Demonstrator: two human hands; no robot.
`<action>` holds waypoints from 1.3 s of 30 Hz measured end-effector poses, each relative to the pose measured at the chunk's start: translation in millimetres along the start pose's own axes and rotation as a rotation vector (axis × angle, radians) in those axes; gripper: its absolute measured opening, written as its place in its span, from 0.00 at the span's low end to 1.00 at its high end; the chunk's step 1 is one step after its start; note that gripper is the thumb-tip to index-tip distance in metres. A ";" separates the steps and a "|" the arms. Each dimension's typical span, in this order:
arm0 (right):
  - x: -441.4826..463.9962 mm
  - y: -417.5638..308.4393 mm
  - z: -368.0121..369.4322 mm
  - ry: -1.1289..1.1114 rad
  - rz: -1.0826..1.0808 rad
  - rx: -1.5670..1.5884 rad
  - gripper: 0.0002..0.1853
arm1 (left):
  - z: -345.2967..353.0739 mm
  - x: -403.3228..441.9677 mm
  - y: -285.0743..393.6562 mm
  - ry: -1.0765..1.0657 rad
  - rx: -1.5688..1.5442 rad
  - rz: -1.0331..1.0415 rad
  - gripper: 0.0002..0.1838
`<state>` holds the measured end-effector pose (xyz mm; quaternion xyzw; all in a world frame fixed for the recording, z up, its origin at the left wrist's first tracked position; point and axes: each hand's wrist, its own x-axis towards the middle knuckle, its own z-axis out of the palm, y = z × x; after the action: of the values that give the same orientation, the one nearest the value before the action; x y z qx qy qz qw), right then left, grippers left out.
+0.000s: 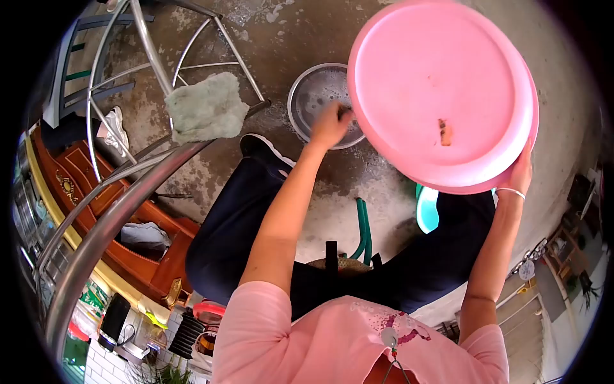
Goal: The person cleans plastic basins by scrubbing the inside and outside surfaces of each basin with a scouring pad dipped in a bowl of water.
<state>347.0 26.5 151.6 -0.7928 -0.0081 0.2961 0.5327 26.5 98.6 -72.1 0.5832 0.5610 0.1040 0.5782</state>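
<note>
My right fingers [526, 160] grip the pink basin [435, 77] at lower right. My left fingers [334, 112] curl at the bowl [300, 96], left of the basin; contents cannot be determined.

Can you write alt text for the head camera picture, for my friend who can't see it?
The camera wearer's right hand holds up a big round pink basin, while the left hand is over a metal bowl on the floor. A pale green cloth lies on a metal frame.
</note>
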 end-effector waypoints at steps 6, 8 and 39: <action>2.5 22.5 11.1 -0.016 -0.063 -0.234 0.28 | 29.0 22.2 -65.0 -0.028 0.867 0.162 0.15; 2.9 24.6 13.4 -0.032 -0.054 -0.224 0.28 | 34.2 24.1 -81.9 -0.093 0.925 0.205 0.16; 16.2 49.2 6.3 -0.058 -0.066 -0.279 0.25 | 57.1 -84.0 146.7 0.338 -0.151 0.694 0.16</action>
<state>342.5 15.9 100.8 -0.8495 -0.0904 0.2972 0.4265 119.5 45.5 70.6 0.6687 0.4088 0.4288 0.4493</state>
